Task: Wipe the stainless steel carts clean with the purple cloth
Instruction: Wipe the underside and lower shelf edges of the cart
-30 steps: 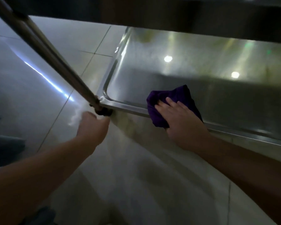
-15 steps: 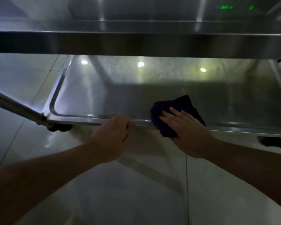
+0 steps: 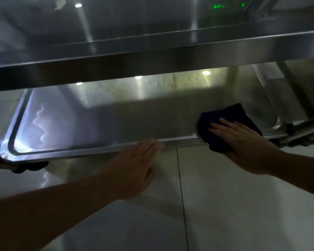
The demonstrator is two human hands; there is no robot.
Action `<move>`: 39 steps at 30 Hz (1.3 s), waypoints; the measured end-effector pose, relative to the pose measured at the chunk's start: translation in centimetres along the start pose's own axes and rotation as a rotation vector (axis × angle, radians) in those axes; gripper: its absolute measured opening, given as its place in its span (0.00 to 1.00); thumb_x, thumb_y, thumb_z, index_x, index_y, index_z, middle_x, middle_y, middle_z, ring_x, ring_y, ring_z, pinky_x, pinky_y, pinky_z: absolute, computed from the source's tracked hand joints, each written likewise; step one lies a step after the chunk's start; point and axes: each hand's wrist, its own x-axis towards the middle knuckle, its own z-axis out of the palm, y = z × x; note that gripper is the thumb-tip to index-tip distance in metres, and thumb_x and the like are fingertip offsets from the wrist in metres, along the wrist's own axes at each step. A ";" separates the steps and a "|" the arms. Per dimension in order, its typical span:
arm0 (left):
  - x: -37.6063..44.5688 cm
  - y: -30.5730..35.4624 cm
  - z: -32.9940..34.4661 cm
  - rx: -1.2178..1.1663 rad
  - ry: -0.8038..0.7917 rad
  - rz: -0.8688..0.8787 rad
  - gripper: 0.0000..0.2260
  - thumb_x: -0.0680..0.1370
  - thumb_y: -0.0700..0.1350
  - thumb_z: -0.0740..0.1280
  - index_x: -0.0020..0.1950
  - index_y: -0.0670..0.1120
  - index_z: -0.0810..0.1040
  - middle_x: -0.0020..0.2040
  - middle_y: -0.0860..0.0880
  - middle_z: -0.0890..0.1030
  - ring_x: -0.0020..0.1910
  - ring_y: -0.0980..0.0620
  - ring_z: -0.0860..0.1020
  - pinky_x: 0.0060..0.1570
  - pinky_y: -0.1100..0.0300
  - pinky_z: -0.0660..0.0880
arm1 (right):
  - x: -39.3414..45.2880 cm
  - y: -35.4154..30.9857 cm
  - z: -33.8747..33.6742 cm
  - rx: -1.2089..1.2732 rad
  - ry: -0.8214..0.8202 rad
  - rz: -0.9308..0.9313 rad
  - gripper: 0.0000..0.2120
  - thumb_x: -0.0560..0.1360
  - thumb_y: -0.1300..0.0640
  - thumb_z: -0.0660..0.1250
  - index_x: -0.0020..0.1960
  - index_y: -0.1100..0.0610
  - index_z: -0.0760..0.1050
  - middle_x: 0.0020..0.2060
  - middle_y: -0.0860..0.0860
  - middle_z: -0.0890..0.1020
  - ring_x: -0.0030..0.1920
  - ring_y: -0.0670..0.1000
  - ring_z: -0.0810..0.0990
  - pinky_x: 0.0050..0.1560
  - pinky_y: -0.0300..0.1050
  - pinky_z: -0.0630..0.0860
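Note:
The stainless steel cart's bottom shelf (image 3: 101,124) lies low over the floor, with a raised rim along its near edge. My right hand (image 3: 243,142) presses flat on the purple cloth (image 3: 228,122), which drapes over the near rim toward the shelf's right end. My left hand (image 3: 134,165) rests with its fingertips on the near rim about mid-length, fingers together and holding nothing. The cart's upper shelf (image 3: 152,58) spans the view above and hides the back of the bottom shelf.
A cart leg (image 3: 297,98) rises at the right near corner, with a wheel (image 3: 297,140) below it. Another wheel (image 3: 29,167) sits under the left near corner. Glossy pale floor tiles (image 3: 225,205) fill the foreground.
My right hand slid the cloth rightward along the near rim, from the left corner toward the right end. My left hand left the leg post and moved onto the rim.

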 end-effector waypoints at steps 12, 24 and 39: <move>10.5 8.5 5.2 0.102 0.033 0.138 0.37 0.81 0.55 0.56 0.88 0.47 0.45 0.87 0.50 0.44 0.86 0.53 0.40 0.83 0.51 0.45 | -4.0 6.1 0.6 0.093 0.049 0.297 0.35 0.80 0.29 0.39 0.83 0.40 0.44 0.80 0.37 0.43 0.79 0.39 0.36 0.77 0.41 0.33; 10.7 8.4 6.2 0.189 0.086 0.174 0.44 0.76 0.57 0.65 0.87 0.43 0.51 0.87 0.46 0.52 0.86 0.48 0.49 0.83 0.47 0.54 | 5.2 8.7 -0.9 0.228 0.237 0.658 0.32 0.82 0.39 0.48 0.84 0.50 0.51 0.84 0.49 0.52 0.83 0.56 0.47 0.80 0.59 0.42; 10.9 7.9 6.3 0.189 0.044 0.186 0.47 0.75 0.59 0.66 0.87 0.44 0.47 0.88 0.47 0.49 0.86 0.49 0.47 0.82 0.48 0.51 | 2.9 3.4 -0.5 0.225 0.112 0.220 0.33 0.81 0.35 0.43 0.84 0.43 0.47 0.81 0.38 0.45 0.81 0.43 0.39 0.79 0.45 0.37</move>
